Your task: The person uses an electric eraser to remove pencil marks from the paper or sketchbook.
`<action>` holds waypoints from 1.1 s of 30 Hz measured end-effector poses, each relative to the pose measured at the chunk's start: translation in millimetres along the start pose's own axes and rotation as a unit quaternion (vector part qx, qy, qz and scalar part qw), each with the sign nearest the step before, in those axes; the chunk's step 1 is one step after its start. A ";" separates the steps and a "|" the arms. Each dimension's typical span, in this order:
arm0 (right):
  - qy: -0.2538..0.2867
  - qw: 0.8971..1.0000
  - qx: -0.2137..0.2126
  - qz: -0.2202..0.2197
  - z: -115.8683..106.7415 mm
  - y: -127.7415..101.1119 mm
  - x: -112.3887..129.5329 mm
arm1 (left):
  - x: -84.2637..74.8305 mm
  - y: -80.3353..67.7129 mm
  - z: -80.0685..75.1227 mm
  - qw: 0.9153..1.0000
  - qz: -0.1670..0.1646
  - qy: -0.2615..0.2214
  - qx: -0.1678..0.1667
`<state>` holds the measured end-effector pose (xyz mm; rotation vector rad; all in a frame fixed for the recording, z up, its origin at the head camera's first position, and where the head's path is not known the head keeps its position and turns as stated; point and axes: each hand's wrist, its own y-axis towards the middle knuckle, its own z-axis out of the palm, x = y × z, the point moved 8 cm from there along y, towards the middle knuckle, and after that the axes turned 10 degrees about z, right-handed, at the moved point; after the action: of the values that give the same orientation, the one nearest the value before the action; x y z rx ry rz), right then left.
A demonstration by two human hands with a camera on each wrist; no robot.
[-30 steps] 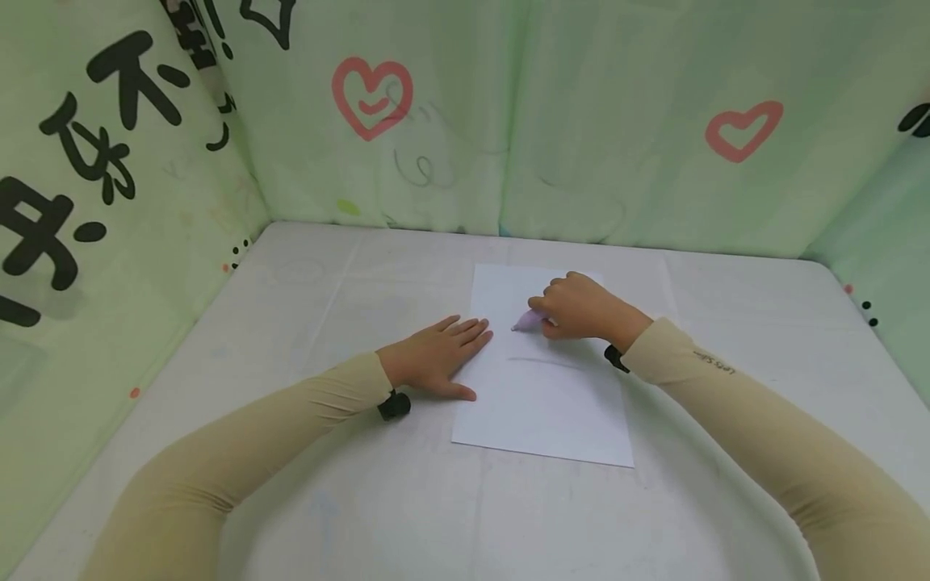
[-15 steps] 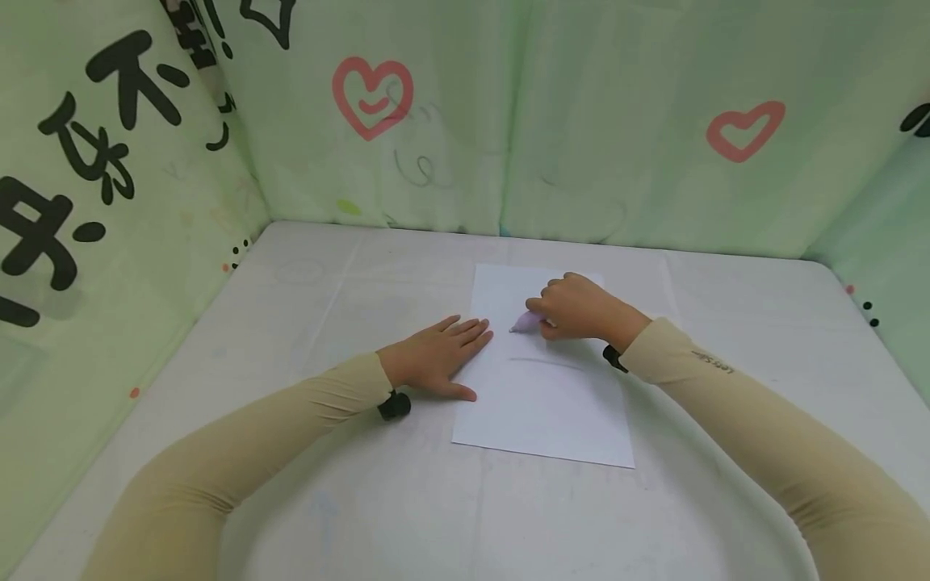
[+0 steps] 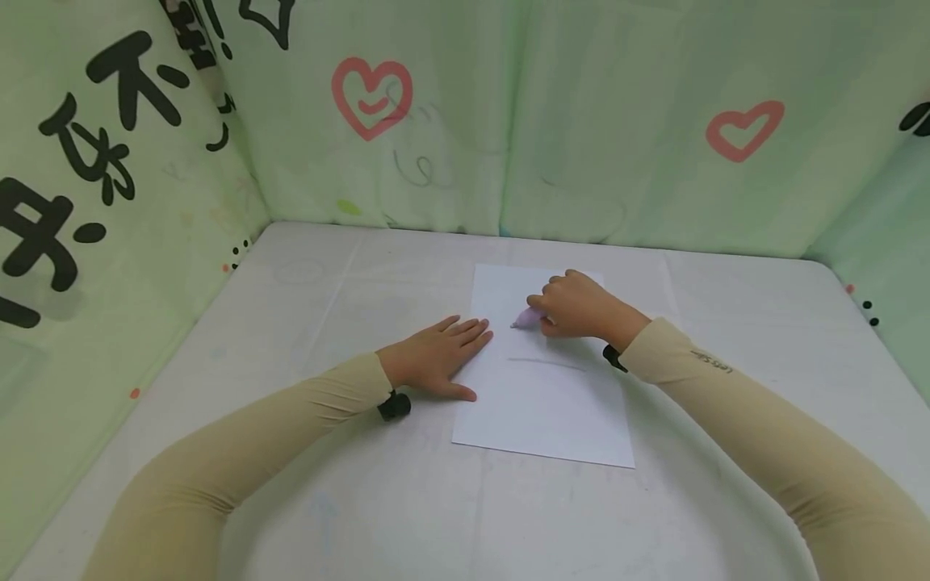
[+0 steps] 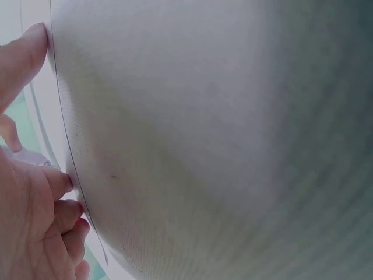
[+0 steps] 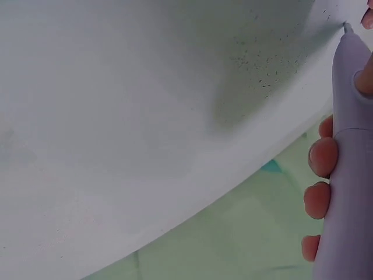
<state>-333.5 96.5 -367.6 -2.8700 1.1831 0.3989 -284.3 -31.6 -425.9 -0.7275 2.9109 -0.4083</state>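
A white sheet of paper (image 3: 541, 420) lies on the table with a faint grey line (image 3: 546, 361) across it. My left hand (image 3: 437, 357) rests flat on the paper's left edge, fingers straight and thumb spread. My right hand (image 3: 581, 307) grips a lilac electric eraser (image 5: 355, 175), its narrow tip down at the paper above the line. In the right wrist view the thumb presses on the round button and the fingers (image 5: 317, 200) wrap round the body. Small dark crumbs (image 5: 267, 64) are scattered near the tip.
The table has a white cloth (image 3: 363, 492). Green printed curtains (image 3: 603, 145) with hearts and black lettering enclose its back and sides. Each wrist carries a small black camera, such as the left one (image 3: 395, 406).
The eraser's tip has shifted very slightly, first toward me and left, then back away and right. My left hand and the paper have stayed put.
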 end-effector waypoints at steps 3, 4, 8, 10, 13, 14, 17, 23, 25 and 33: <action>0.001 1.000 -0.006 -0.004 -2.2 -0.9 1.1 | -0.7 -2.2 -0.9 1.000 0.000 0.002 0.002; 0.002 1.000 -0.008 -0.004 -2.6 -1.4 1.0 | -0.7 -2.2 -0.9 1.000 -0.001 0.003 0.003; 0.004 1.000 -0.011 -0.004 -2.5 -2.6 0.6 | -1.8 -2.8 -2.0 1.000 0.001 0.002 0.004; 0.005 1.000 -0.013 -0.003 -2.8 -3.2 0.1 | -2.4 -3.0 -2.7 1.000 0.002 0.003 0.004; 0.002 1.000 -0.010 -0.002 -2.8 -4.3 -0.7 | -2.6 -2.9 -2.9 1.000 0.001 0.001 0.004; 0.003 1.000 -0.008 -0.002 -3.0 -4.6 -0.9 | -2.6 -2.7 -2.7 1.000 0.000 0.001 0.005; 0.002 1.000 -0.001 0.002 -3.4 -5.2 -2.0 | -2.0 -2.3 -1.9 1.000 -0.002 0.000 0.006; 0.010 1.000 0.004 0.004 -4.4 -6.6 -1.8 | -2.5 -1.6 -1.6 1.000 -0.003 -0.002 0.007; 0.010 1.000 0.004 0.005 -3.8 -6.5 -1.8 | -3.0 -1.4 -1.9 1.000 -0.002 -0.002 0.008; 0.017 1.000 -0.006 -0.001 -3.6 -5.5 -1.3 | -2.7 -1.5 -2.0 1.000 -0.002 -0.001 0.010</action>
<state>-329.7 100.9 -364.4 -2.8991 1.1866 0.3582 -281.5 -31.1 -423.4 -0.7316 2.8988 -0.4370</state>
